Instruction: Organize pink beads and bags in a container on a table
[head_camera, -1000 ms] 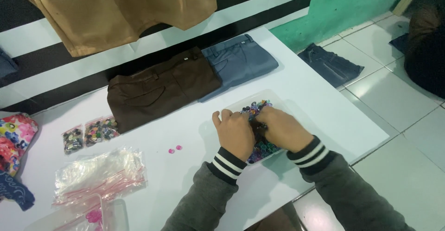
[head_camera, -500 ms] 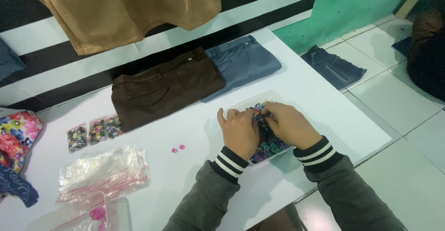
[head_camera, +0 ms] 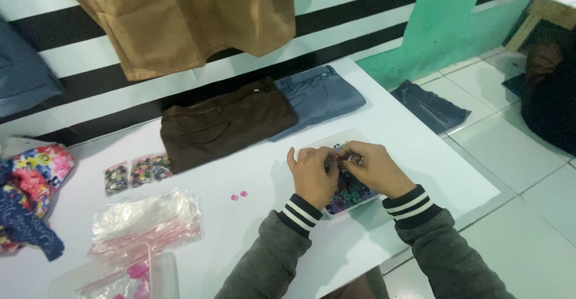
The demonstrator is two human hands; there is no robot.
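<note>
Head view: a white table (head_camera: 390, 137) is standing against a black-and-white striped wall (head_camera: 360, 23), with a green wall section (head_camera: 456, 23) and pale floor tiles (head_camera: 516, 155) to the right. The left hand (head_camera: 313, 176) and right hand (head_camera: 373, 168) are meeting fingertip to fingertip, pinched together over a clear tray of coloured beads (head_camera: 351, 194) lying near the table's front edge; what they are pinching is too small to tell

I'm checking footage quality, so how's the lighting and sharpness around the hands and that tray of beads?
Head view: even, soft light, with faint shadows under the left hand and right hand; no harsh glare on the white table; the multicoloured beads in the clear tray are too small and slightly soft to tell apart.
</note>
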